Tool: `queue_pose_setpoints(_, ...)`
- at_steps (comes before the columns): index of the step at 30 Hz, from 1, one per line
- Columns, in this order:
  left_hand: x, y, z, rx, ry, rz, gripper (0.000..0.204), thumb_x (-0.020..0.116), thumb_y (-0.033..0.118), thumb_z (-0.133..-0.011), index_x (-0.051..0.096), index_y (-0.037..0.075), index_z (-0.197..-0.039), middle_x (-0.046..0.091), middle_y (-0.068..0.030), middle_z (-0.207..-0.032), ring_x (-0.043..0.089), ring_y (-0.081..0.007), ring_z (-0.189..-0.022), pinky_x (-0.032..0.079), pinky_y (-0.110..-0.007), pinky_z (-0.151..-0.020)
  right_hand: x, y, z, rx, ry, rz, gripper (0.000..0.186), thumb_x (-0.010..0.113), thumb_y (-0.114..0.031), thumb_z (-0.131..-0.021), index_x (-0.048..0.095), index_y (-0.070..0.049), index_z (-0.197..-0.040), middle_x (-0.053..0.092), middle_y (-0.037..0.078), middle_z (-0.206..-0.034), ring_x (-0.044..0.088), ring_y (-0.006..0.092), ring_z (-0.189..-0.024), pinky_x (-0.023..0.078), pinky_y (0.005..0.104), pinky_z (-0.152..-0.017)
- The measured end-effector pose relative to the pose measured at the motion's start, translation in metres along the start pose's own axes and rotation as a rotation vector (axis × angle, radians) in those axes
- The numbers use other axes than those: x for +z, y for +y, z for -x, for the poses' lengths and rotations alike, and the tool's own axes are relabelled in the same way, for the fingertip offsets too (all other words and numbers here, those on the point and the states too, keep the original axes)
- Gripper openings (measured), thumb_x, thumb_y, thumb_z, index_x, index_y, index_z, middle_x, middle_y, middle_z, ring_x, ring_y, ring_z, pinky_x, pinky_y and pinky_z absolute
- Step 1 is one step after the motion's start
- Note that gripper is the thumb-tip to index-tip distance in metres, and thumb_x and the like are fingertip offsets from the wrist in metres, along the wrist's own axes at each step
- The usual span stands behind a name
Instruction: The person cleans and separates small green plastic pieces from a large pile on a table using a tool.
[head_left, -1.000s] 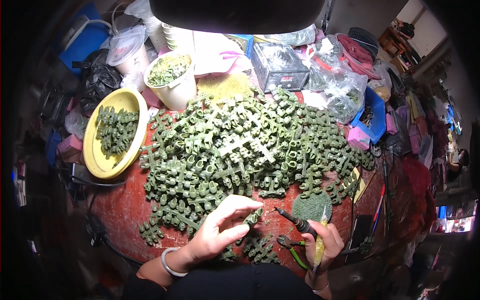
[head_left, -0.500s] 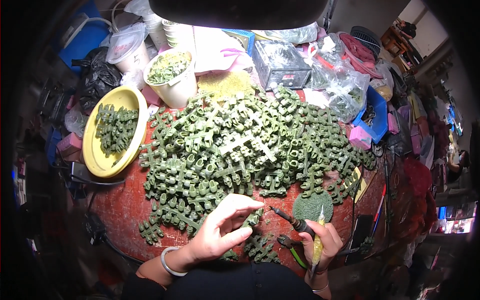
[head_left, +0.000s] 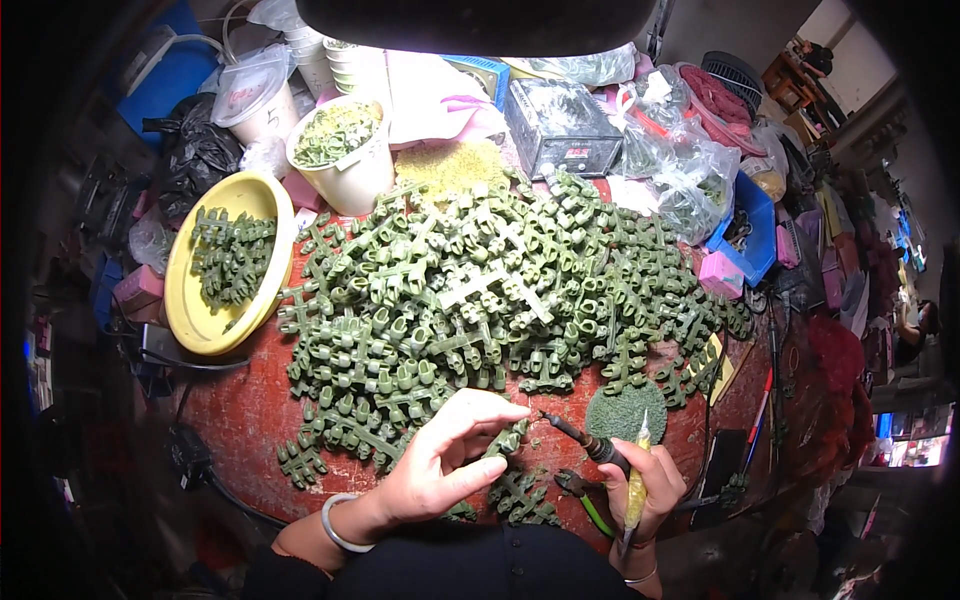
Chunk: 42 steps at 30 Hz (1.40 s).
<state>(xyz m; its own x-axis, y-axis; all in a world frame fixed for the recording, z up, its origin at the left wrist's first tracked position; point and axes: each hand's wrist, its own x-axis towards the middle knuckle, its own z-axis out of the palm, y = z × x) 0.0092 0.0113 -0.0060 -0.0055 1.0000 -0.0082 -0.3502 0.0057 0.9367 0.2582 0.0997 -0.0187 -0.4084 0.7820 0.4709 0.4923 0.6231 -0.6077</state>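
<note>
My left hand, wearing a pale bangle, is closed on a small green moulded piece held upright between thumb and fingers. My right hand grips a dark pen-like hot tool and a yellow-handled pointed tool; the dark tool's tip is just right of the green piece. Green-handled cutters lie by my right hand, beside loose green pieces. A big pile of similar branched green moulded pieces fills the middle of the red table. A round green pad lies behind the tools.
A yellow basin with green pieces stands left; a white bucket stands behind the pile. A black box, plastic bags and a blue tray line the back and right. Cables, a phone and pens lie right. Other people show at the far right.
My right hand and the dark tool have shifted slightly left, toward the piece in my left hand, since a second ago. Both hands still hold the same things.
</note>
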Motion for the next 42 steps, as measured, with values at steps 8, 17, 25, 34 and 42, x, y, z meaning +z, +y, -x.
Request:
queue_pose_setpoints(8,0.002,0.001,0.0,-0.014,0.0,0.03,0.044,0.062,0.004,-0.093,0.051,-0.001,-0.136,0.044,-0.0091,-0.13,0.046,-0.0203,-0.13,0.033,-0.036,-0.114,-0.001,0.0,0.0,0.026,-0.011,-0.004,0.03,0.083,-0.027,-0.079,0.073,-0.005,-0.097,0.052,0.006,-0.066,0.053,0.0208,-0.053,0.041,0.0308,-0.049)
queue_pose_setpoints(17,-0.001,-0.004,0.002,-0.006,0.003,-0.025,0.044,0.063,0.004,-0.092,0.053,0.0,-0.135,0.047,-0.0096,-0.127,0.047,-0.0198,-0.128,0.037,-0.035,-0.11,0.0,-0.002,0.0,0.042,0.036,-0.031,0.031,0.083,-0.025,-0.079,0.073,-0.003,-0.098,0.056,0.007,-0.069,0.055,0.0198,-0.056,0.041,0.0293,-0.05)
queue_pose_setpoints(25,0.007,0.01,0.0,-0.215,0.072,0.39,0.05,0.053,0.027,-0.093,0.052,-0.004,-0.132,0.051,-0.0126,-0.125,0.059,-0.0277,-0.115,0.048,-0.041,-0.099,-0.051,0.008,-0.011,0.16,0.33,0.166,0.029,0.076,-0.022,-0.087,0.07,0.001,-0.104,0.069,0.017,-0.091,0.067,0.0286,-0.08,0.052,0.0341,-0.076)
queue_pose_setpoints(34,0.017,0.012,0.002,-0.186,0.116,0.13,0.037,0.061,0.002,-0.093,0.053,-0.002,-0.129,0.058,-0.0107,-0.116,0.066,-0.0188,-0.098,0.055,-0.032,-0.087,-0.129,0.176,-0.055,0.195,0.353,0.562,0.03,0.066,-0.009,-0.092,0.061,0.0,-0.12,0.066,0.022,-0.102,0.065,0.0395,-0.095,0.051,0.0405,-0.086)
queue_pose_setpoints(42,0.011,0.014,0.006,-0.229,0.108,0.086,0.03,0.054,-0.005,-0.096,0.057,0.0,-0.126,0.057,-0.0095,-0.12,0.067,-0.0175,-0.097,0.057,-0.028,-0.08,-0.102,0.25,-0.088,0.289,0.175,0.528,0.031,0.063,-0.013,-0.092,0.06,-0.003,-0.121,0.065,0.026,-0.103,0.062,0.0456,-0.097,0.052,0.045,-0.082)
